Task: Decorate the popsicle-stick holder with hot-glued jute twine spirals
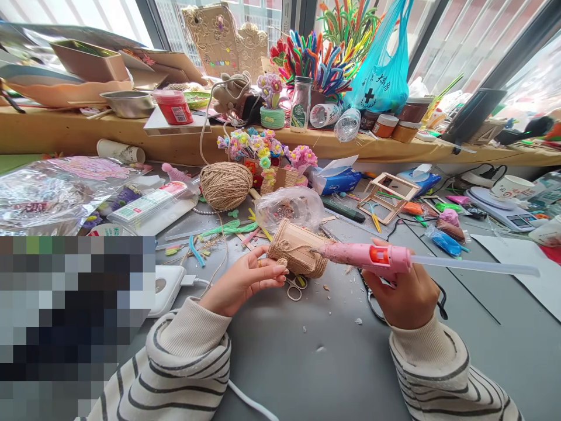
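Observation:
My right hand (405,295) grips a pink hot glue gun (368,256) with a clear glue stick (475,266) sticking out to the right. Its nozzle points left at a cardboard cylinder (298,248) partly wrapped in jute twine. My left hand (245,279) pinches the twine at the cylinder's left end and steadies it just above the grey table (307,351). A ball of jute twine (225,185) lies behind, with a strand running down toward the cylinder.
Small scissors (295,286) lie under the cylinder. A clear plastic bag (291,207), pipe-cleaner flowers (267,146), a tissue pack (335,178), a wooden frame (388,196) and a white power bank (169,286) crowd the table. A cluttered wooden shelf (65,131) runs along the back.

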A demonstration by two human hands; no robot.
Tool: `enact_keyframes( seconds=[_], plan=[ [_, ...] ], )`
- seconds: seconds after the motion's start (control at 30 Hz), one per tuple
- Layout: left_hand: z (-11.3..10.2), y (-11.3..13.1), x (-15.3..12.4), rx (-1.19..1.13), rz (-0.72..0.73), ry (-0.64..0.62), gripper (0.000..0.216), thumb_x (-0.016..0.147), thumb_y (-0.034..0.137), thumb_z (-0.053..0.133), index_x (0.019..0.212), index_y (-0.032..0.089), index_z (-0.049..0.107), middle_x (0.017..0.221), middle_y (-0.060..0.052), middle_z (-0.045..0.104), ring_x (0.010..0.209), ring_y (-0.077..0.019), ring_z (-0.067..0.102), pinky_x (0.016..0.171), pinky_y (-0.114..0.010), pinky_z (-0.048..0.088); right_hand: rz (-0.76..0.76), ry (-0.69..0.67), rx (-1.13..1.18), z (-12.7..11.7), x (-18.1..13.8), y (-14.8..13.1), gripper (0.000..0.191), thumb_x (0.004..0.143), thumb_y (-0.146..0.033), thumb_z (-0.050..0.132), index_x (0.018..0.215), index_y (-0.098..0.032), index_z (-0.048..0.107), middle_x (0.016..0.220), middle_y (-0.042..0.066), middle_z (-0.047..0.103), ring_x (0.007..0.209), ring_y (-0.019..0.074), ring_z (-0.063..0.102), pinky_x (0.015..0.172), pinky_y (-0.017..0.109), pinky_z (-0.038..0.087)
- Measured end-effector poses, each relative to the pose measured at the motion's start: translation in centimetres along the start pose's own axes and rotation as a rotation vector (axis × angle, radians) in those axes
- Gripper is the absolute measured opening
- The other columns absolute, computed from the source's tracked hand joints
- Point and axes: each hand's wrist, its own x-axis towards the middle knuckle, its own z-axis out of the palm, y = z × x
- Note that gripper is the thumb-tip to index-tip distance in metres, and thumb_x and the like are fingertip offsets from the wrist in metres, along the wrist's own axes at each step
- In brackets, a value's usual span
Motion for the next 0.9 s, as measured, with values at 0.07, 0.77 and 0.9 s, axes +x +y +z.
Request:
enact_keyframes(
  seconds=[0.07,0.77,0.9],
  plan=[
    [0.01,0.01,0.00,0.003,0.002,-0.002,0.038,0.063,0.018,0.068,0.098,0.018,0.051,0.075,0.002,0.059,0.065,-0.0086,0.056,0.067,-0.023,0.045,0.000,-0.003,-0.005,0.02,0.01,0.01,0.023,0.071,-0.022,0.057,0.094,-0.017,0.055,0.066,0.000,0.064,0.050,0.0109,0.056,0.044,0.020,0.041],
    [0.06,0.07,-0.13,0.004,-0.002,0.034,0.039,0.063,0.017,0.068,0.096,0.017,0.047,0.069,0.004,0.054,0.062,-0.0062,0.055,0.065,-0.020,0.048,-0.003,-0.011,0.089,0.20,0.11,-0.06,0.022,0.071,-0.018,0.058,0.092,-0.017,0.052,0.081,0.004,0.068,0.065,0.0137,0.063,0.051,0.022,0.048],
    [-0.16,-0.03,-0.07,0.015,-0.009,0.022,0.041,0.064,0.017,0.068,0.099,0.018,0.045,0.070,0.004,0.054,0.063,-0.0063,0.056,0.064,-0.020,0.048,-0.004,-0.008,0.105,0.28,0.27,-0.09,0.023,0.070,-0.018,0.058,0.092,-0.016,0.052,0.081,0.004,0.069,0.066,0.0143,0.063,0.051,0.023,0.048]
  ],
)
